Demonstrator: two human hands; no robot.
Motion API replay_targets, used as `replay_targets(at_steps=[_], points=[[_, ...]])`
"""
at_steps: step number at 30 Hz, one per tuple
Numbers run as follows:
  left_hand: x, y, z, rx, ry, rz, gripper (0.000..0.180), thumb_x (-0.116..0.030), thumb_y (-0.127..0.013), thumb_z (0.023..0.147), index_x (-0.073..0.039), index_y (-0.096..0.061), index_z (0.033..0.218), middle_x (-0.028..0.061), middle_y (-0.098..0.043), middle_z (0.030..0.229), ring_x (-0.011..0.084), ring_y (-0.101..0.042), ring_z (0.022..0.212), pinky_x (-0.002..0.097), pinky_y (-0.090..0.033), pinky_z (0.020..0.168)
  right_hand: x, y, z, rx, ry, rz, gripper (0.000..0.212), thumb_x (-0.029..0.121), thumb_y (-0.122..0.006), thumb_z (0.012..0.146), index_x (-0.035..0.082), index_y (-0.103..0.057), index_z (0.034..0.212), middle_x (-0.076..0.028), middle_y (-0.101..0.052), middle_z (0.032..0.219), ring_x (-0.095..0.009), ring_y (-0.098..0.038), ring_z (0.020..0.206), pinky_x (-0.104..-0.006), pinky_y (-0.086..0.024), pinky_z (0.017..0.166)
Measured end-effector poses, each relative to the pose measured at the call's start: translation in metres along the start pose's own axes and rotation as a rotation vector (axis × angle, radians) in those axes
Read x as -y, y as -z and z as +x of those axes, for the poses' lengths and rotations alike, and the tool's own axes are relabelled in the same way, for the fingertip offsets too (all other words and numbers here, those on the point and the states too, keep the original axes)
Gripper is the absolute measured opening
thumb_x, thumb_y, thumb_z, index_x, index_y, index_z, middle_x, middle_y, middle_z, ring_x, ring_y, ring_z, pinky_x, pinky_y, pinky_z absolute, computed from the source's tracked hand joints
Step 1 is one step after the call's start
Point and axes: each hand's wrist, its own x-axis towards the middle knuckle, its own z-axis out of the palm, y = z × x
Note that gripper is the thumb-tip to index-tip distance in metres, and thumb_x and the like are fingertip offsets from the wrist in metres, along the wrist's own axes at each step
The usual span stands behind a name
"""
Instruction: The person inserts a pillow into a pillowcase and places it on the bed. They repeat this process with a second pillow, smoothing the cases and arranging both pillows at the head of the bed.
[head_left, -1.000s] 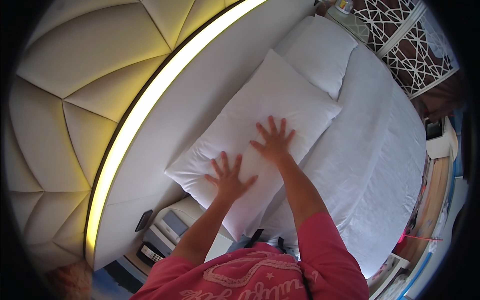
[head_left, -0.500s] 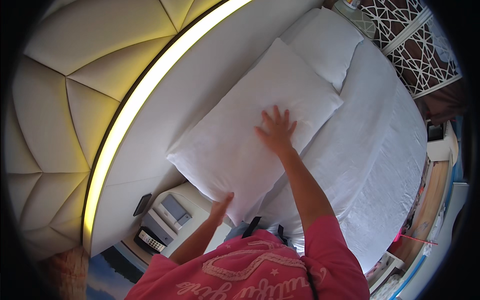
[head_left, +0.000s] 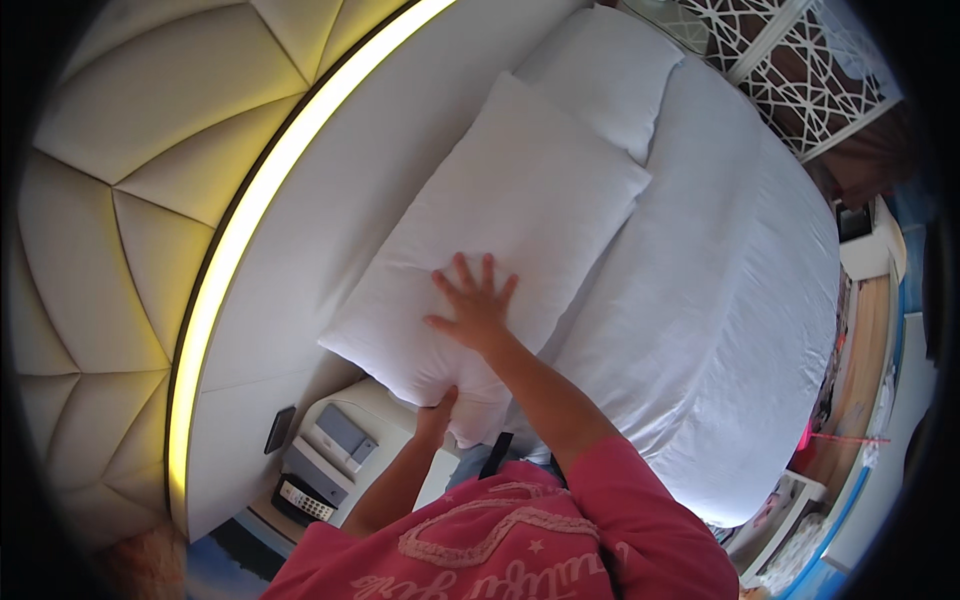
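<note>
A plump white pillow lies on the bed against the headboard. My right hand rests flat on top of it, fingers spread wide, and the fabric creases lightly around the palm. At the pillow's near edge, my left hand grips the side. Its thumb shows on top, while the other fingers are hidden beneath the pillow. Farther back, a second white pillow is partly overlapped by the first.
White bedding spreads to the right. Along the left runs a padded headboard wall with a glowing light strip. A bedside table with a phone stands close on my left. A lattice screen is at the far right.
My right hand has slid across the pillow toward the near left. My left hand stays at the near edge, now deeper against it. The whole view has shifted slightly.
</note>
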Motion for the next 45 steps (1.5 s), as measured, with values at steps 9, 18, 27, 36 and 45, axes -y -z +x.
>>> replay_targets(at_steps=[9, 18, 27, 36, 45], points=[[0.028, 0.005, -0.020, -0.074, -0.192, -0.075, 0.064, -0.056, -0.057, 0.092, 0.001, -0.055, 0.120, 0.0106, -0.060, 0.105, 0.0195, -0.058, 0.092, 0.0340, -0.049, 0.079, -0.027, -0.022, -0.069, -0.123, 0.151, -0.029, 0.068, 0.058, -0.058, 0.084, 0.032, -0.041, 0.144, -0.004, -0.020, 0.159, -0.039, -0.008, 0.146, -0.0748, -0.010, 0.103], [0.085, -0.038, -0.052, 0.180, -0.151, 0.009, 0.030, -0.023, -0.068, 0.090, -0.003, -0.055, 0.109, 0.0101, -0.062, 0.096, 0.0199, -0.062, 0.084, 0.0341, -0.052, 0.073, -0.095, -0.059, -0.246, 0.307, -0.186, 0.462, 0.067, 0.044, -0.058, 0.090, 0.012, -0.037, 0.145, -0.018, -0.036, 0.149, -0.040, -0.049, 0.123, -0.0478, -0.040, 0.103], [0.178, -0.062, -0.018, 0.232, 0.270, -0.256, 0.041, -0.034, -0.039, 0.102, -0.013, -0.047, 0.067, 0.0013, -0.041, 0.050, 0.0157, -0.041, 0.042, 0.0341, -0.040, 0.043, -0.183, -0.094, -0.584, -0.165, -0.664, 0.578, 0.051, 0.045, -0.055, 0.090, 0.003, -0.061, 0.118, -0.021, -0.065, 0.113, -0.038, -0.059, 0.108, -0.0449, -0.046, 0.094], [0.365, -0.269, -0.169, 0.846, -0.169, 1.256, 0.025, -0.027, -0.062, 0.090, -0.004, -0.057, 0.086, 0.0098, -0.064, 0.068, 0.0227, -0.063, 0.057, 0.0370, -0.051, 0.051, -0.140, -0.143, -0.874, -0.539, -1.326, 0.869, 0.041, 0.040, -0.052, 0.093, 0.008, -0.066, 0.115, -0.019, -0.068, 0.104, -0.033, -0.065, 0.096, -0.0414, -0.050, 0.085], [0.491, -0.384, -0.248, 1.149, -0.320, 1.819, 0.030, -0.030, -0.067, 0.086, -0.003, -0.059, 0.097, 0.0104, -0.068, 0.077, 0.0192, -0.066, 0.064, 0.0327, -0.054, 0.059, -0.186, -0.166, -0.984, -1.092, -1.461, 0.994, 0.039, 0.039, -0.060, 0.090, 0.003, -0.069, 0.105, -0.015, -0.071, 0.085, -0.026, -0.067, 0.080, -0.0394, -0.052, 0.071]])
